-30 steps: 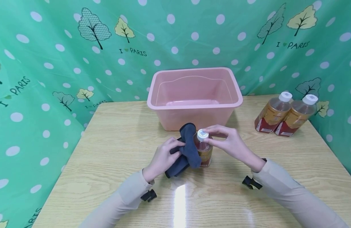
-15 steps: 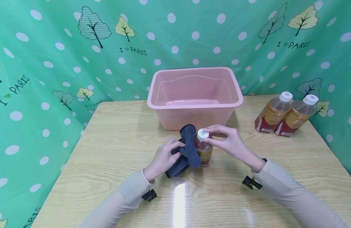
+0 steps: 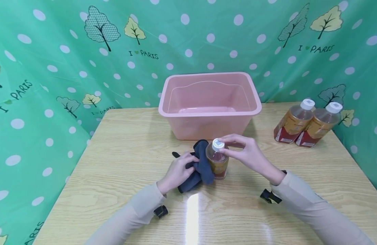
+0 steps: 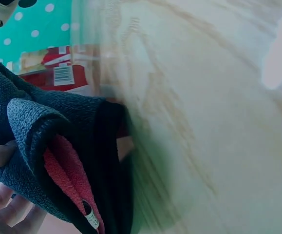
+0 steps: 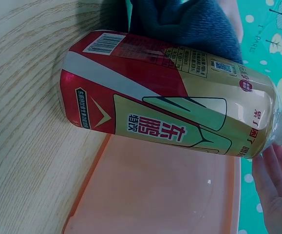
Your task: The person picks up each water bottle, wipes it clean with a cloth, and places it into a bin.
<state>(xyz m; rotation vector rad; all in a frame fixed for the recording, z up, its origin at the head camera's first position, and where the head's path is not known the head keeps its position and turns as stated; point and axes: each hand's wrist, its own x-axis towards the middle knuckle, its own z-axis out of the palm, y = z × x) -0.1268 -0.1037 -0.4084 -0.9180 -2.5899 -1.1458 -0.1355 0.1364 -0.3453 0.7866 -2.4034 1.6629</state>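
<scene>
A drink bottle (image 3: 219, 166) with a gold and red label stands upright on the wooden table in front of the pink bin. My right hand (image 3: 247, 152) pinches its white cap (image 3: 218, 145) between thumb and fingers. Against the bottle's left side, my left hand (image 3: 177, 171) grips a bunched dark blue cloth (image 3: 204, 166). The left wrist view shows the cloth (image 4: 77, 105) folded over, with a pink inner side, a black edge and a small tag. In the right wrist view the bottle's label (image 5: 165, 97) faces the camera, and the cloth (image 5: 189, 27) lies along its far side.
Behind the bottle stands a pink plastic bin (image 3: 207, 126) with an open top. Two similar capped bottles, the nearer one (image 3: 294, 123) beside the other (image 3: 318, 124), stand at the table's back right. A green printed curtain (image 3: 188, 41) hangs behind the table.
My left hand and the cloth have shifted slightly down toward me, uncovering more of the bottle's left side. A dark cloth corner now shows behind the left hand. My right hand stays on the cap.
</scene>
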